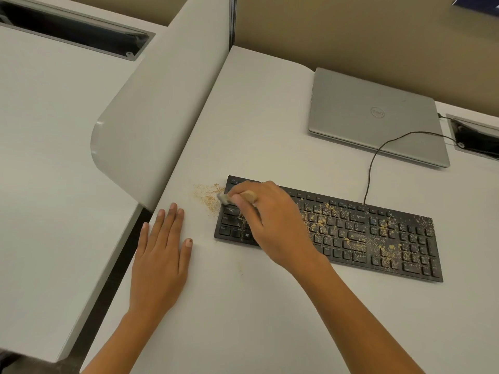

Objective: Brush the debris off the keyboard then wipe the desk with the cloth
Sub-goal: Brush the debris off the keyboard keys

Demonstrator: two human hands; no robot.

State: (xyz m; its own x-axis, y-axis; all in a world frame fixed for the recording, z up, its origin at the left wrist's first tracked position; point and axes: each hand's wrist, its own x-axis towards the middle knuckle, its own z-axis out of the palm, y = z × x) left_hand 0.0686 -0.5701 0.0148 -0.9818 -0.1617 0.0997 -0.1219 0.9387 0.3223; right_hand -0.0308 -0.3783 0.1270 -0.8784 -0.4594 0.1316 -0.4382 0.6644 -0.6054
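A black keyboard [378, 233] lies on the white desk [256, 306], its middle and right keys sprinkled with tan crumbs. A patch of the same debris [208, 195] lies on the desk just left of the keyboard. My right hand [272, 220] grips a small wooden-handled brush [225, 198], whose blurred bristle end is over the keyboard's top-left corner. My left hand [162, 255] rests flat on the desk, fingers straight, left of the keyboard. No cloth is in view.
A shut silver laptop [375, 114] sits at the back right. The keyboard's cable [378, 157] runs toward a cable slot [475, 139] at the right edge. A white divider panel [151, 117] borders the desk on the left.
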